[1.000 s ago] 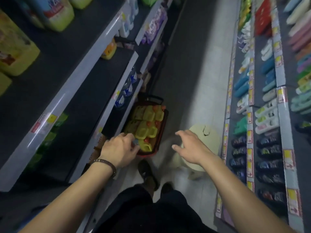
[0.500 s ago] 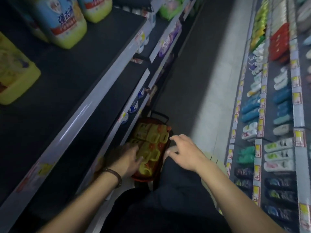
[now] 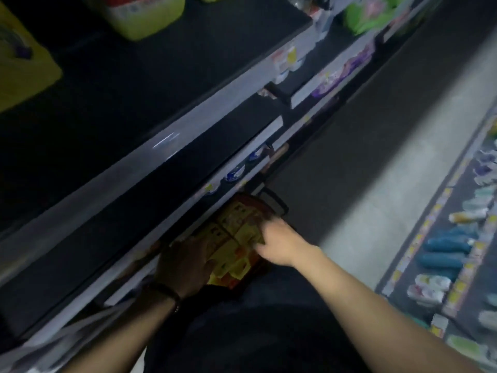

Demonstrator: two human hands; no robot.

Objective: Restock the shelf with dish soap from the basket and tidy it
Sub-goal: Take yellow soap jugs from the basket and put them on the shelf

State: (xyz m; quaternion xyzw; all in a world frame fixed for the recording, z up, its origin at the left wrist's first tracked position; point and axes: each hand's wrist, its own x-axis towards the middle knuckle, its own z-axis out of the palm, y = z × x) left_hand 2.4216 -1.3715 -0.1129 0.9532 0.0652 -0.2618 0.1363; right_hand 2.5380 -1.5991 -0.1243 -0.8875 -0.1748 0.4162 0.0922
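I am looking down a dim, motion-blurred shop aisle. The red plastic shopping basket (image 3: 258, 203) sits on the grey concrete floor (image 3: 376, 162), tucked against the foot of the dark shelving with grey front edges (image 3: 166, 146) on my left. Its black wire handle (image 3: 279, 204) sticks out at the far end. The basket is packed with yellow dish soap bottles with orange caps (image 3: 231, 224), lying close together, and that is where the task's stock is.

My left hand (image 3: 185, 265) is in shadow over the near end of the basket, on top of the bottles, with a dark bracelet (image 3: 164, 292) around the wrist. The blur stops me telling whether its fingers are closed around a bottle or just resting on it. My right hand (image 3: 277, 243) reaches in from the aisle side, fingertips down among the bottles. I cannot tell its grip either.

On the upper shelf stand large yellow-green jugs with red and white labels (image 3: 150, 20), and a big yellow canister (image 3: 24, 68) sits further left. Green packets (image 3: 368, 14) lie further along. Across the aisle, teal bottles (image 3: 446, 249) lie in rows on the opposite rack.
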